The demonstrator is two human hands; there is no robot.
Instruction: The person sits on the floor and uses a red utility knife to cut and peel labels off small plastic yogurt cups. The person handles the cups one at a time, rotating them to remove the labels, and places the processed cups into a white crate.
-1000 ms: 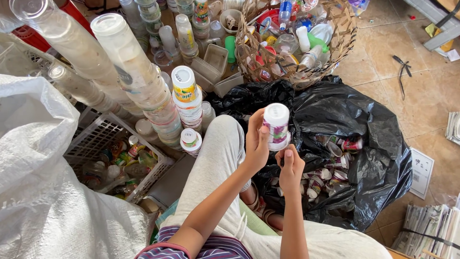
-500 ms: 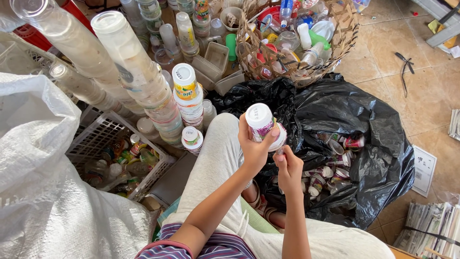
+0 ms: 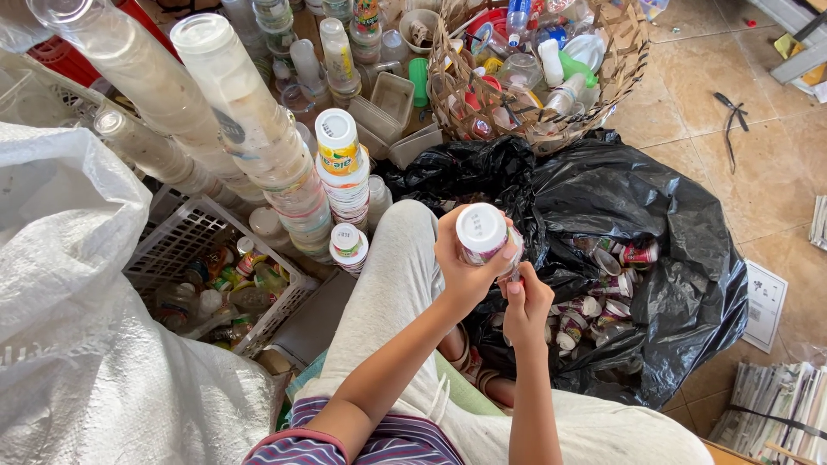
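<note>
My left hand [image 3: 461, 271] grips a small white plastic cup [image 3: 482, 232] with a printed label, held upside down above my knee. My right hand [image 3: 525, 301] sits just below the cup, fingers pinched at its lower rim. Under both hands lies an open black plastic bag [image 3: 680, 224] holding several similar small cups [image 3: 603, 297]. Left of my knee stand two stacks of nested printed cups, a tall one [image 3: 340, 168] and a short one [image 3: 348, 245].
Long stacks of clear cups [image 3: 250, 120] lean at upper left. A white sack [image 3: 77, 327] fills the left side, with a white plastic crate [image 3: 185, 237] of bottles beside it. A wicker basket [image 3: 624, 82] of bottles stands at the top. Scissors [image 3: 732, 116] lie on the tile floor.
Both hands with the cup have shifted slightly left and down over the bag. The cup has tilted so its white base faces the camera, and the right hand has closed in under it.
</note>
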